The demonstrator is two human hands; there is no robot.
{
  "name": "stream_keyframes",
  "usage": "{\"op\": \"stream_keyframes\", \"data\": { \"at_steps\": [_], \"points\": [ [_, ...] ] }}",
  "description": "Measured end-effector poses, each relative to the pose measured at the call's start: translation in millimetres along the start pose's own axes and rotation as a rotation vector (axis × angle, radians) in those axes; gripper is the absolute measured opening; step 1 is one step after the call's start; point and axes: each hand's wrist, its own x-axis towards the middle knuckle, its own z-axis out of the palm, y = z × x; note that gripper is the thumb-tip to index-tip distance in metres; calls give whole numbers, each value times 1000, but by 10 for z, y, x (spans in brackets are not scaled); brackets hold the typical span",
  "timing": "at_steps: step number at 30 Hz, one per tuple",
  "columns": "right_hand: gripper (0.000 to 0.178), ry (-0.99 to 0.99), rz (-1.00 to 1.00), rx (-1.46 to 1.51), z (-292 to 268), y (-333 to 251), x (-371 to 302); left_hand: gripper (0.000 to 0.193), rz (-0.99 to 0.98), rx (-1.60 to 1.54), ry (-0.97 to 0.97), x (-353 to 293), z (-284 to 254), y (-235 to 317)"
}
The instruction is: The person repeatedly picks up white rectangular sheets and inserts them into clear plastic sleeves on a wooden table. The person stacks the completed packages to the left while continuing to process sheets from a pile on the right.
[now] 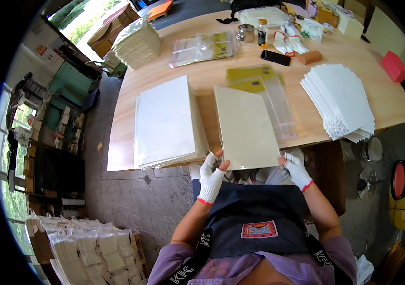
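Note:
A flat cream board or sheet [247, 126] lies tilted over the table's front edge, its near edge toward me. My left hand [210, 178], in a white fingerless glove with a red cuff, grips its near left corner, thumb on top. My right hand [296, 171], gloved alike, pinches the near right corner. Under the board's far right side are clear plastic sleeves [280, 102] with olive-gold patches. Left of it stands a stack of white sheets [164, 123], apparently in clear film. A fanned pile of white sheets [342, 97] lies to the right.
Farther back on the wooden table [202, 76] are a wrapped stack [138, 42], more clear sleeves [202, 50], a metal pot [245, 33], a bottle [262, 34], a black phone [275, 58] and a brown cylinder [310, 57]. Bagged white bundles [90, 251] stand at lower left.

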Motion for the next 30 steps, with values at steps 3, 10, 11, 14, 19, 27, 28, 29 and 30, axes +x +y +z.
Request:
{"op": "stream_keyframes", "data": {
  "at_steps": [3, 10, 11, 14, 19, 27, 28, 29, 30],
  "points": [
    [9, -155, -13, 48, 342, -243, -111, 32, 53, 126, 21, -162, -268, 486],
    [16, -443, -207, 30, 1889, -1184, 185, 33, 435, 350, 498, 35, -1422, 892],
    [18, -433, -272, 44, 2082, -1160, 288, 33, 444, 418, 496, 98, -1568, 947],
    [28, -424, -290, -393, 2410, -1196, 316, 33, 393, 874, 551, 221, -2040, 641],
    [29, -499, -200, -108, 2037, -1158, 289, 42, 468, 208, 658, 346, -2214, -27],
    [12, 681, -567, -1, -557, -1166, -349, 35, 386, 458, 753, -442, -1811, -915],
    [12, 780, -495, -46, -914, -1215, -417, 31, 386, 515, 672, -507, -1680, -1039],
    [13, 870, -417, -87, -1238, -1242, -452, 26, 579, 577, 494, -493, -1526, -1138],
    [14, 865, -352, -87, -1452, -1263, -488, 21, 766, 633, 307, -454, -1353, -1178]
  ]
}}
